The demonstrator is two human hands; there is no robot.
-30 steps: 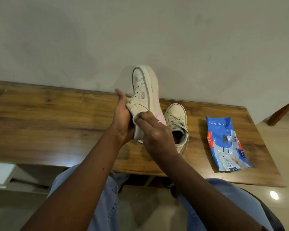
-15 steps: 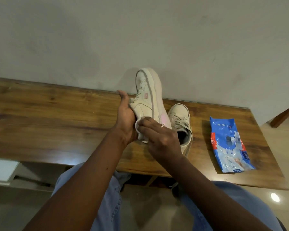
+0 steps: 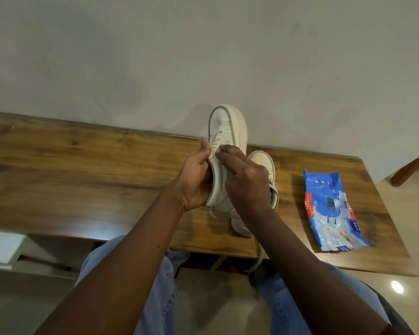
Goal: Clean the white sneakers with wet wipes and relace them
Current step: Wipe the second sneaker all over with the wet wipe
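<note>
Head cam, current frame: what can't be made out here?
- Wipe: none shows, head view; right hand covers that spot on the held sneaker.
- Second sneaker: mostly behind right hand.
- Left hand fingers: behind held sneaker.
- Wipes pack print: too small.

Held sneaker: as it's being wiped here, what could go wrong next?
1. The left hand alone grips the held sneaker near its heel while the right hand presses its side; a hard rub might twist it loose.
2. A loose lace hangs past the table edge by the right forearm; it could snag and drag a shoe off.
</note>
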